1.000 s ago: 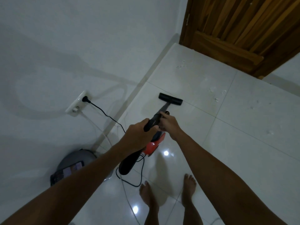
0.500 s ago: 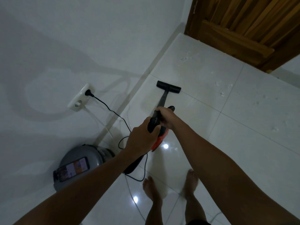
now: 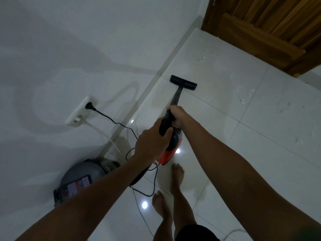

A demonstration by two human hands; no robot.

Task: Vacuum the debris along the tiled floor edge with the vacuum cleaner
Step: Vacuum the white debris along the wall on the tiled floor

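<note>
The vacuum cleaner (image 3: pixel 171 145), a small black and red-orange handheld unit, is held out over the tiled floor (image 3: pixel 260 153) by both hands. The left hand (image 3: pixel 152 141) wraps around the black handle at the back of the body, fingers curled over its top. The right hand (image 3: pixel 177 115) grasps the black tube just ahead of the body, fingers closed round it. From there the tube runs forward and down to the wide black floor nozzle (image 3: pixel 183 82), which sits on the tiles just beside the floor edge where the pale skirting (image 3: pixel 149 91) meets the white wall (image 3: pixel 86 40), across a grout line. Small white bits of debris (image 3: pixel 202 57) lie ahead of the nozzle near the edge, and more bits (image 3: pixel 242 97) are scattered on the tiles to its right, apart from it. A black power cord (image 3: pixel 111 120) loops from under the cleaner up to a plug in the wall socket (image 3: pixel 80 111). Below the socket a grey round appliance (image 3: pixel 85 173) stands against the wall with a lit phone (image 3: pixel 73 188) lying on top of it. The person's bare feet (image 3: pixel 177 173) stand on the glossy tiles under the arms. A wooden door (image 3: pixel 269 23) closes the far corner.
</note>
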